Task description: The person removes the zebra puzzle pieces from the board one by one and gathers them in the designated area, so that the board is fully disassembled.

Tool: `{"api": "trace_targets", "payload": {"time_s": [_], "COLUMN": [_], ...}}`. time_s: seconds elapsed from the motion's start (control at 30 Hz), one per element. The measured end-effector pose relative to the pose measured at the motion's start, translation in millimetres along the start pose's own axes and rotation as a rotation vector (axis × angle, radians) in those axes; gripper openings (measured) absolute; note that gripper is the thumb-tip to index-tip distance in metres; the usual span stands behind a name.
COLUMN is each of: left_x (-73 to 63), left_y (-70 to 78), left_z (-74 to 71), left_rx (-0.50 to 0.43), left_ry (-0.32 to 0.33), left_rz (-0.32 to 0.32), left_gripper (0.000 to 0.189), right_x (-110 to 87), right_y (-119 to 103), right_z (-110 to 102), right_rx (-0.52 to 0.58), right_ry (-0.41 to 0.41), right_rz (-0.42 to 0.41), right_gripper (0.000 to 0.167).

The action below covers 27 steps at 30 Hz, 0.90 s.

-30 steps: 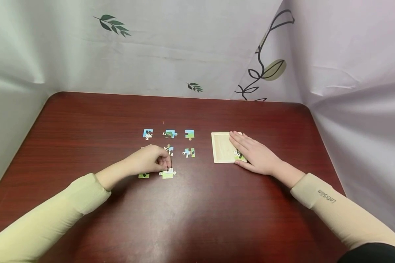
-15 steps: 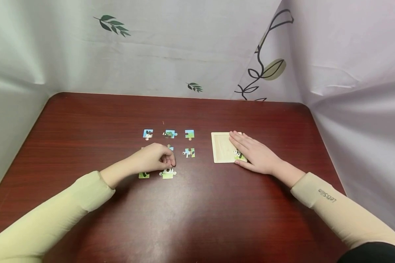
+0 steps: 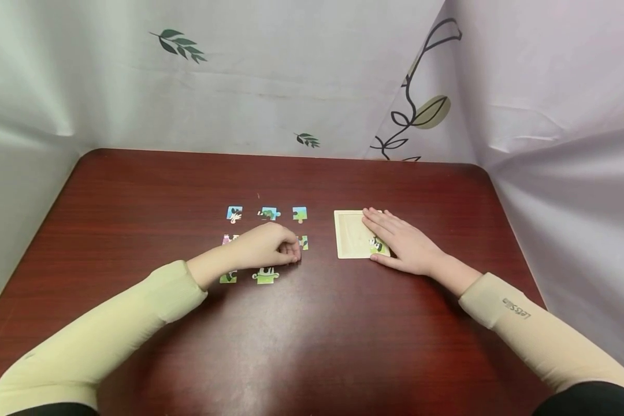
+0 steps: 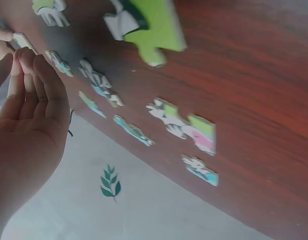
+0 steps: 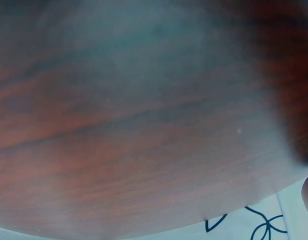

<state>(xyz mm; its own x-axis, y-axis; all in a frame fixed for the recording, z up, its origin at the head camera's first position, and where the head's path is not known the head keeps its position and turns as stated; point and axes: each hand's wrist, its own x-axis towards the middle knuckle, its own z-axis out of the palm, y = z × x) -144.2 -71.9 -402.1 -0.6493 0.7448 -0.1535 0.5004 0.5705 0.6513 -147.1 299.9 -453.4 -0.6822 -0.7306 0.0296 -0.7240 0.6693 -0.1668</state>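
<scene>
My left hand [image 3: 267, 245] is over the jigsaw pieces, its fingers loosely bent with nothing seen between them. In the left wrist view its fingers [image 4: 31, 85] lie close together, the thumb apart at the edge. Beneath and around it are picture pieces, among them a panda piece [image 3: 266, 276], a piece with pink [image 4: 199, 136] and a partly covered green one [image 3: 304, 242]. My right hand [image 3: 405, 242] rests flat on the right side of a square wooden puzzle tray [image 3: 347, 254]. One panda piece [image 3: 378, 247] sits in its lower right corner, partly under the hand.
The dark red wooden table [image 3: 312, 346] has rounded far corners. Three pieces, including a blue and green one [image 3: 299, 213], lie in the back row. A pale curtain with leaf prints [image 3: 249, 86] hangs behind and at both sides.
My left hand has moved right across the pieces, from above the panda piece towards the tray. The pink piece at left is uncovered. My right hand stays on the tray.
</scene>
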Motion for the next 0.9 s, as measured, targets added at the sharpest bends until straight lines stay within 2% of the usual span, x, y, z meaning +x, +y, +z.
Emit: {"api": "trace_targets", "payload": {"time_s": [0.4, 0.9], "left_x": [26.0, 79.2], "left_y": [17.3, 39.9], "left_z": [3.4, 10.5], "left_rx": [0.014, 0.043], "left_ry": [-0.015, -0.016], "left_rz": [0.027, 0.091], "left_gripper": [0.01, 0.013], "right_x": [-0.7, -0.6], "right_y": [1.3, 1.8], "right_z": [-0.9, -1.5], "right_rx": [0.007, 0.007], "right_ry": [0.004, -0.004], "right_rz": [0.062, 0.095], "right_gripper": [0.095, 0.099]}}
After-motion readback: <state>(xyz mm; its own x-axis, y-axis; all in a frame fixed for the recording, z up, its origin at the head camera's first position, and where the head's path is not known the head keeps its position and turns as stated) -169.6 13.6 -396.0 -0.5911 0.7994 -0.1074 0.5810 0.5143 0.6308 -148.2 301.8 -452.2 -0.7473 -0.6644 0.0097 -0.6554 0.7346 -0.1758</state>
